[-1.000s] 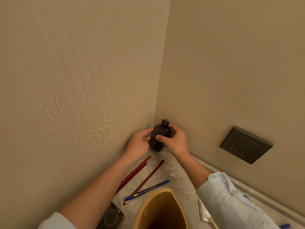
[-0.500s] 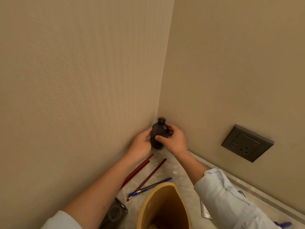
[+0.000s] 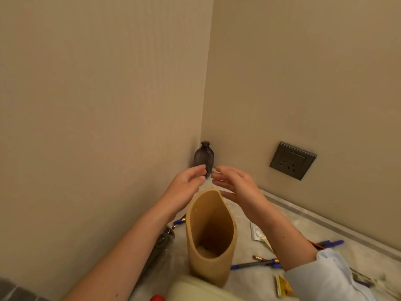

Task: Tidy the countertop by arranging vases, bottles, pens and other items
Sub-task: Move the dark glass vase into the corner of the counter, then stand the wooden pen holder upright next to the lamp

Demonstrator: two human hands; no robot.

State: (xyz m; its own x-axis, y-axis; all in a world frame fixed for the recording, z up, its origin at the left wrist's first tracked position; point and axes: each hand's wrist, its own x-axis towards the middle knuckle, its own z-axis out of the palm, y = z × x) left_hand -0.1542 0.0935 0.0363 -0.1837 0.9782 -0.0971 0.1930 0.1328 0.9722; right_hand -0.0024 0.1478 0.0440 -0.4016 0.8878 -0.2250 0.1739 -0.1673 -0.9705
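Neither of your hands holds anything.

- Your left hand (image 3: 186, 181): fingers loosely curled and empty. The fingertips overlap the foot of the dark vase in this view; whether they touch it cannot be told.
- Your right hand (image 3: 236, 185): fingers straight and spread, palm facing the left hand, with a narrow gap between the two sets of fingertips.
- Dark vase (image 3: 204, 158): small, round-bodied, narrow-necked. It stands upright in the corner where the two walls meet, at the far end of the countertop (image 3: 314, 227).
- Tan vase (image 3: 210, 231): tall, open-mouthed, upright, in the foreground between your forearms. Something pale lies at its bottom.
- Blue pen (image 3: 256, 265): flat on the countertop to the right of the tan vase, one end hidden under your right forearm.
- Second blue pen (image 3: 329, 243): farther right, above your sleeve (image 3: 329, 276).
- Third pen (image 3: 179, 222): only a blue and red end shows, below your left wrist.
- Dark glass bottle (image 3: 162, 240): mostly hidden beneath your left forearm.
- Pale packet (image 3: 258, 233): flat, between the tan vase and your right forearm.
- Yellow packet (image 3: 283, 286): beside the sleeve, near the bottom edge.
- Wall socket (image 3: 293, 160): dark grey, on the right-hand wall above the countertop.
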